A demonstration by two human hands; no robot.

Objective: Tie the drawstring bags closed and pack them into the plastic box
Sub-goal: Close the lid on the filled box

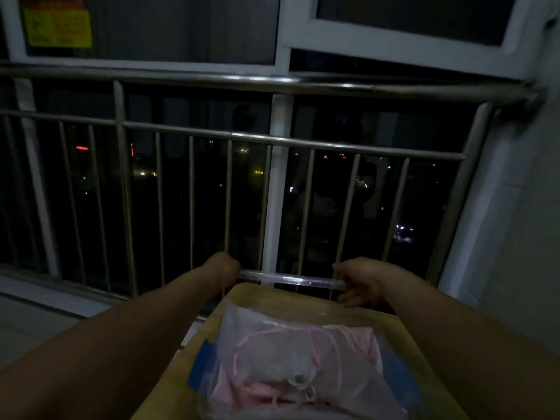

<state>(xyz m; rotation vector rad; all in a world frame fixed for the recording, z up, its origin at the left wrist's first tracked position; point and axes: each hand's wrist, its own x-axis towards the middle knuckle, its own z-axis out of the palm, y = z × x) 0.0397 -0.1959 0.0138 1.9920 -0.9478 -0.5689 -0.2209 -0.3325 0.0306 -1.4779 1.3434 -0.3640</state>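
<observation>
Several pink and white drawstring bags (291, 359) lie heaped in a clear plastic box (209, 404) with blue side parts (201, 359), low in the head view. Beyond the bags a clear plastic edge (291, 279) runs across; whether it is the box's far rim or a lid, I cannot tell. My left hand (222, 268) curls round the left end of that edge. My right hand (359, 281) grips the right end, thumb above and fingers below. Loose pink and white cords lie on top of the heap.
The box stands on a yellowish surface (169, 386) close to a steel balcony railing (272, 140). Behind it are dark windows with white frames (281, 40), and a white wall (515, 237) stands at the right. A tiled floor (36, 322) lies at the left. The light is dim.
</observation>
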